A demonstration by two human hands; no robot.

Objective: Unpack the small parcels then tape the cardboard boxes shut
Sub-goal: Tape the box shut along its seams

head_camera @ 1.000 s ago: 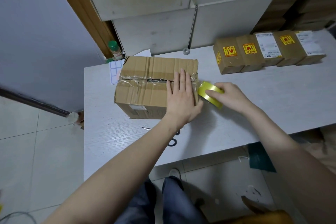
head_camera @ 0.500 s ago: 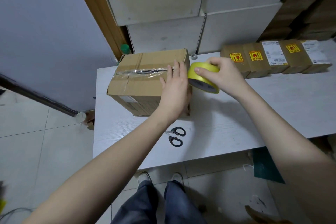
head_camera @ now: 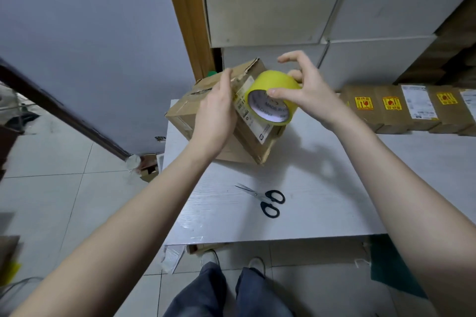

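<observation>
Yellow tape roll (head_camera: 273,96) in right hand (head_camera: 306,92) against tilted cardboard box (head_camera: 253,136).

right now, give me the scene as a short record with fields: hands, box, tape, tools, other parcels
left hand: pressed flat against the cardboard box's near end
right hand: gripping the yellow tape roll, thumb on its rim
cardboard box: tipped up on the white table, labelled end raised
yellow tape roll: held against the box's upper end, off the table
scissors: black-handled, lying on the table near the front edge, untouched
small parcels: brown, in a row along the table's right side, some with yellow stickers
</observation>
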